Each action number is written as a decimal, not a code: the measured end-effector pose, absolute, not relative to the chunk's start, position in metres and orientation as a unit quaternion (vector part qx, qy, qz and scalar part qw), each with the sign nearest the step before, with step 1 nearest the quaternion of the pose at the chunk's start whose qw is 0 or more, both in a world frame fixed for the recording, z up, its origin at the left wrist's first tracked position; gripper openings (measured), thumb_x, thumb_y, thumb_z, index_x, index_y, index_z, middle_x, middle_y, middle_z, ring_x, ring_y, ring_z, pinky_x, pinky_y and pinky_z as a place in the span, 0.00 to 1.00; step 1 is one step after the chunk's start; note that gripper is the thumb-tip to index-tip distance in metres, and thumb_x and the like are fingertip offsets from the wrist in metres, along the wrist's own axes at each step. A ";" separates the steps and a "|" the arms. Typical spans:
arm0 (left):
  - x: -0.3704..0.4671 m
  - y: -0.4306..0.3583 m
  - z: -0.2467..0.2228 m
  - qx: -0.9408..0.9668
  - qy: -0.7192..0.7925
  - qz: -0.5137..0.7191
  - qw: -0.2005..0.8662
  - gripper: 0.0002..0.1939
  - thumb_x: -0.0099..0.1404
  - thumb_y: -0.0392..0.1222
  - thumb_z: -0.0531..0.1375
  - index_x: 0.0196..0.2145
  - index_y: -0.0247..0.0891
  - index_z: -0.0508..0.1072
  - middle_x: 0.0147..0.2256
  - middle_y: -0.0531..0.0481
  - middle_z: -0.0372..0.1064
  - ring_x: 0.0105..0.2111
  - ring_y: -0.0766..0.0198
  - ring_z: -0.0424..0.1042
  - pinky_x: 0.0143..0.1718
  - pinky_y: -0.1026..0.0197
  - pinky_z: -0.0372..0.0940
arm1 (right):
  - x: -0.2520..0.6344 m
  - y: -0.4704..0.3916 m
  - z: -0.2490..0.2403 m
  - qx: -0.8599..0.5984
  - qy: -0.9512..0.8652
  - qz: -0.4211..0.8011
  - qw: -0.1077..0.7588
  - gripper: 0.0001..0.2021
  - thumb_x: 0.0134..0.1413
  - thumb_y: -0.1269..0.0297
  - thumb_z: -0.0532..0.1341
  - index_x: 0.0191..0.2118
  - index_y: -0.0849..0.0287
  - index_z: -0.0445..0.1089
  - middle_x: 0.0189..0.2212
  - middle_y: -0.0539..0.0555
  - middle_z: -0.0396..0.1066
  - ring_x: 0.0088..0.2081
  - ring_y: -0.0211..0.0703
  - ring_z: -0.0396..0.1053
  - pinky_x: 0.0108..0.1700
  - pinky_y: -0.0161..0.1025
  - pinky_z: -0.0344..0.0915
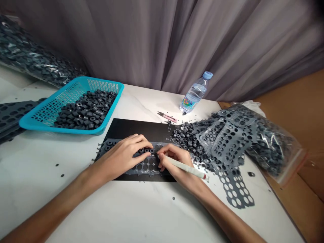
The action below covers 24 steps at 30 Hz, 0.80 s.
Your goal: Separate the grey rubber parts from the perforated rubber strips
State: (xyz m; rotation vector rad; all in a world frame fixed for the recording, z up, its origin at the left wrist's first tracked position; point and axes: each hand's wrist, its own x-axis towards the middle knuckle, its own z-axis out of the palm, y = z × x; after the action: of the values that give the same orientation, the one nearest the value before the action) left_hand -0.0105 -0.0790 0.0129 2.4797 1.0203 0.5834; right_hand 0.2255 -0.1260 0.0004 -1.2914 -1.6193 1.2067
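A dark grey rubber sheet with rows of round holes (145, 167) lies on a black board (136, 127) in front of me. Small black rubber rings (146, 150) sit in part of its upper row. My left hand (128, 150) rests over the sheet, thumb and fingers apart on either side of those rings. In my right hand (177, 160) is a white pen-like tool (187, 167), its back end slanting down to the right. The tool's tip, hidden by my fingers, is near the sheet's middle.
A blue plastic basket (63, 130) holds many black rings at the left. Pink-handled thread snips (167, 116) and a water bottle (194, 94) are at the back. Right of the board, loose rings and punched sheets (227, 135) are piled against a clear bag (275, 152).
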 end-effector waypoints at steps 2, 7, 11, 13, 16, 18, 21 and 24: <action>-0.011 -0.079 0.007 0.896 0.353 0.196 0.186 0.10 0.78 0.41 0.57 0.53 0.44 0.77 0.47 0.49 0.74 0.48 0.56 0.73 0.51 0.54 0.66 | 0.223 -0.125 -0.002 -0.504 -0.613 0.490 0.361 0.06 0.68 0.62 0.62 0.38 0.57 0.73 0.27 0.49 0.75 0.27 0.41 0.74 0.31 0.36 0.69; -0.013 -0.076 0.008 0.909 0.344 0.179 0.151 0.10 0.79 0.39 0.57 0.52 0.44 0.77 0.47 0.49 0.73 0.47 0.56 0.73 0.51 0.52 0.66 | 0.222 -0.124 -0.008 -0.506 -0.600 0.496 0.371 0.05 0.67 0.63 0.62 0.38 0.57 0.72 0.26 0.49 0.75 0.26 0.40 0.74 0.31 0.35 0.70; -0.010 -0.078 0.009 0.907 0.355 0.173 0.143 0.10 0.78 0.39 0.58 0.52 0.44 0.76 0.47 0.49 0.72 0.47 0.56 0.73 0.52 0.50 0.64 | 0.222 -0.124 -0.010 -0.504 -0.601 0.497 0.372 0.05 0.67 0.63 0.62 0.38 0.57 0.73 0.26 0.49 0.75 0.26 0.40 0.74 0.31 0.35 0.70; -0.007 -0.081 0.009 0.906 0.358 0.172 0.144 0.10 0.79 0.40 0.58 0.53 0.43 0.76 0.48 0.49 0.72 0.47 0.56 0.73 0.53 0.49 0.64 | 0.222 -0.124 -0.010 -0.500 -0.600 0.498 0.375 0.05 0.67 0.63 0.63 0.38 0.57 0.73 0.26 0.49 0.75 0.26 0.39 0.74 0.31 0.34 0.70; -0.004 -0.085 0.008 0.908 0.360 0.164 0.141 0.10 0.79 0.40 0.57 0.54 0.42 0.76 0.49 0.47 0.72 0.49 0.54 0.72 0.54 0.48 0.63 | 0.222 -0.124 -0.009 -0.497 -0.599 0.500 0.379 0.05 0.67 0.63 0.63 0.39 0.57 0.73 0.27 0.49 0.75 0.26 0.39 0.73 0.31 0.34 0.71; -0.002 -0.086 0.008 0.909 0.363 0.156 0.137 0.11 0.79 0.39 0.57 0.54 0.41 0.76 0.51 0.46 0.71 0.51 0.52 0.72 0.56 0.47 0.62 | 0.221 -0.125 -0.008 -0.498 -0.597 0.500 0.381 0.06 0.68 0.63 0.63 0.39 0.57 0.73 0.27 0.49 0.75 0.26 0.39 0.73 0.31 0.34 0.71; -0.002 -0.086 0.009 0.905 0.369 0.153 0.146 0.11 0.79 0.39 0.58 0.54 0.41 0.76 0.51 0.47 0.72 0.51 0.53 0.72 0.56 0.48 0.62 | 0.221 -0.124 -0.009 -0.500 -0.596 0.499 0.382 0.06 0.67 0.63 0.63 0.39 0.57 0.73 0.26 0.49 0.75 0.26 0.39 0.73 0.30 0.34 0.70; -0.003 -0.085 0.009 0.904 0.370 0.161 0.144 0.10 0.78 0.39 0.59 0.54 0.41 0.76 0.49 0.47 0.72 0.49 0.53 0.72 0.55 0.48 0.62 | 0.221 -0.124 -0.010 -0.500 -0.599 0.497 0.380 0.05 0.67 0.63 0.63 0.38 0.57 0.73 0.26 0.49 0.75 0.26 0.39 0.73 0.31 0.34 0.70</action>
State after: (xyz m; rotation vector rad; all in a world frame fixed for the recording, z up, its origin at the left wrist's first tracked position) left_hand -0.0034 -0.0847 0.0088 2.6052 1.0675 0.4641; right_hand 0.2213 -0.1238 -0.0105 -1.2769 -1.5289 1.2696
